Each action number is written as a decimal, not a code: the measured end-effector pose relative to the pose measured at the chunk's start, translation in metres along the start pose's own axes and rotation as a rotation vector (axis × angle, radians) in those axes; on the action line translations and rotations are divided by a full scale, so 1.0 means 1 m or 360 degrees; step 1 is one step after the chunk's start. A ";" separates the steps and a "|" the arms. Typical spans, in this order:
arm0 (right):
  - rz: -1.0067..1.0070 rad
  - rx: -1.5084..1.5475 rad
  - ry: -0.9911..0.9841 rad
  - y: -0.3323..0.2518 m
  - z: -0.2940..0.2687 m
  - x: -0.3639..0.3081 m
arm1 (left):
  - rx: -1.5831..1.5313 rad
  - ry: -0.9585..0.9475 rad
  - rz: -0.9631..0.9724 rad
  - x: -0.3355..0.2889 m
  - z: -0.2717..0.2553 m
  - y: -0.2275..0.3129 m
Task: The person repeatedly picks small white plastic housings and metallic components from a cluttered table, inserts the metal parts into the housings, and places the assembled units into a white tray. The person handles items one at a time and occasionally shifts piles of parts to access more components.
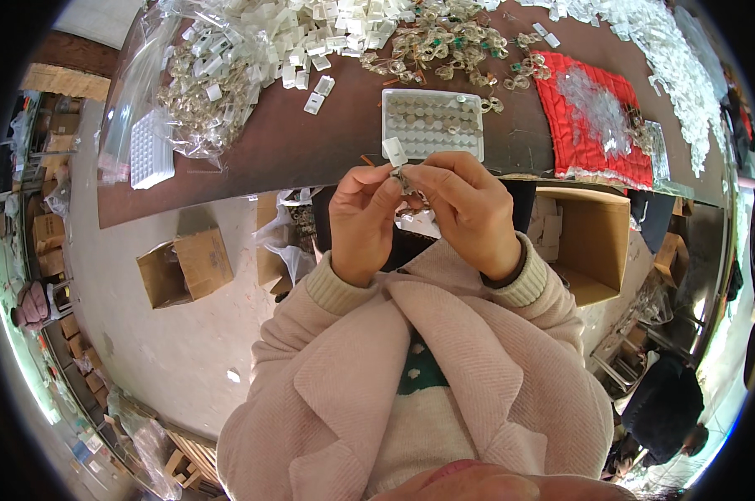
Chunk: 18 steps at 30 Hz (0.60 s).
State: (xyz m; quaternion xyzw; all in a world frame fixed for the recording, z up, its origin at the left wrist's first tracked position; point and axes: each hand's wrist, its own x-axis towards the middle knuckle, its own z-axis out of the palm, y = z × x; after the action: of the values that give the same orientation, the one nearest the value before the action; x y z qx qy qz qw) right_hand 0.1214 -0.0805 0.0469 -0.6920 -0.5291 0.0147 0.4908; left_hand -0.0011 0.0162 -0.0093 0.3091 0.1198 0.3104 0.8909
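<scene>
Bringing left hand [362,219] and right hand [473,213] together at the near edge of the counter [311,138], just below the tray with small compartments [386,117]. Gripping a small metallic part [405,184] between the two hands, with thumb and forefinger closed in each grip; cannot tell exactly which fingers bear it, because of so much covering by them. Having, just above the fingers, a small white case [394,151], tilted, and overlapping in view with the tray's lower left corner; cannot tell whether held as well or only touched.

In the tray, rows of round greyish pieces [432,121]. Behind it, a loose heap of ring-like metallic parts [444,42], with some thin orange bits among them. To the left of this heap, a big pile of white cases [336,33], and, lying apart from it, a pair of such cases [318,95]. Further left, a clear plastic bag full of parts [206,100], just beside a stack of white trays [150,159]. To the right, a red quilted cloth [553,108] with clear plastic pieces [590,104] on top. Lower, under the counter's right side, an open cardboard box [599,242].
</scene>
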 end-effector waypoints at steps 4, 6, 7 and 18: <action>-0.0036 0.0004 0.0069 0.001 0.002 0.001 | -0.0036 -0.0003 -0.0048 0.000 0.000 0.001; -0.0109 -0.0025 0.0163 0.002 0.004 0.002 | -0.0077 0.0034 -0.0092 -0.001 0.001 0.002; -0.0130 -0.0034 0.0164 0.002 0.004 0.002 | -0.0083 0.0019 -0.0111 -0.001 0.000 0.002; -0.0279 -0.0087 0.0001 0.017 0.002 -0.001 | -0.0085 0.0006 -0.0303 0.003 -0.005 0.000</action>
State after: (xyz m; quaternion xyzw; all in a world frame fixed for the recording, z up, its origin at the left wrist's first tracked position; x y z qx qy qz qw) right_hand 0.1326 -0.0795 0.0334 -0.6562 -0.5877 -0.0431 0.4713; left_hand -0.0011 0.0203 -0.0132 0.2718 0.1420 0.2281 0.9241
